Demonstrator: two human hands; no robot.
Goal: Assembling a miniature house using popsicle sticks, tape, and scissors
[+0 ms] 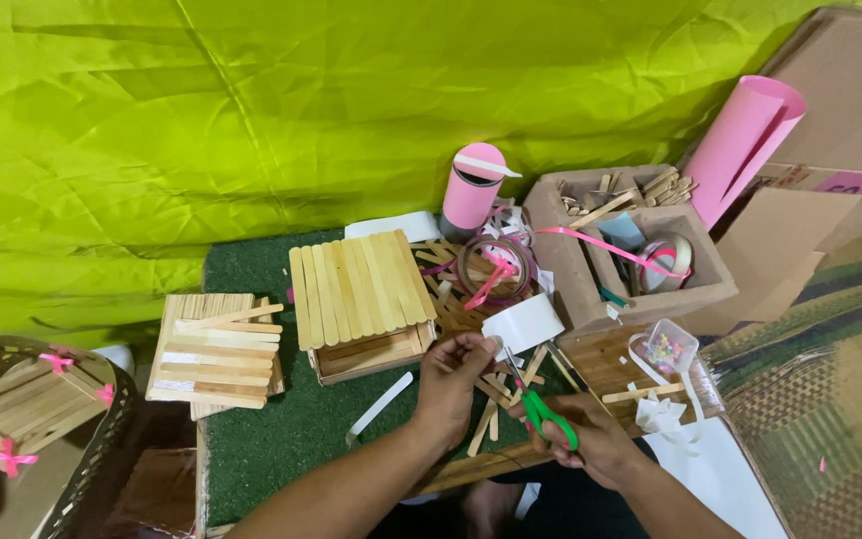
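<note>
My left hand point(454, 384) pinches the lower edge of a white paper piece point(523, 323) just in front of the stick house. My right hand point(591, 439) grips green-handled scissors point(541, 407), their blades pointing up toward the paper's lower edge near my left fingers. A small house made of wooden craft sticks point(361, 299) stands on a green mat point(271, 439) to the left of my hands. Loose craft sticks point(496, 409) lie under my hands.
A flat stack of stick panels point(216, 349) lies at the mat's left. A basket with a stick piece and pink bows point(22, 409) sits far left. A pink can point(473, 190), tape rolls point(496, 265), a cardboard box of sticks and ribbon point(631, 250), a pink paper roll point(745, 140) and a bead tub point(665, 347) crowd the right.
</note>
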